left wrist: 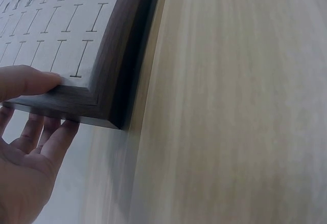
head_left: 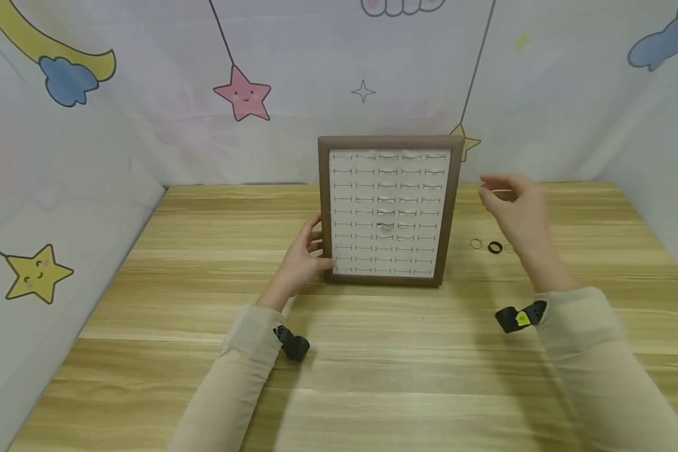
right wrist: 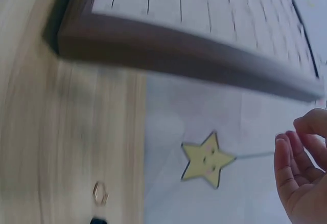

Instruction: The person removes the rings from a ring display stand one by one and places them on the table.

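A ring display board point(head_left: 388, 213) with a brown frame and a pale, slotted face stands propped up on the table. My left hand point(head_left: 301, 254) grips its lower left edge, thumb on the front and fingers behind, as the left wrist view also shows. A ring point(head_left: 385, 225) sits in a slot near the middle column. Off the board's right side, my right hand point(head_left: 516, 207) is raised with bent fingers; the right wrist view shows a gap between thumb and fingertips and no thing in it. Below it lie a gold ring point(head_left: 476, 243) and a black ring point(head_left: 495, 247).
A thin ring point(head_left: 508, 248) lies beside the black one, partly behind the right hand. The wooden table point(head_left: 373, 370) backs onto a white cloth point(head_left: 305, 69) printed with stars. Black cameras sit on both wrists.
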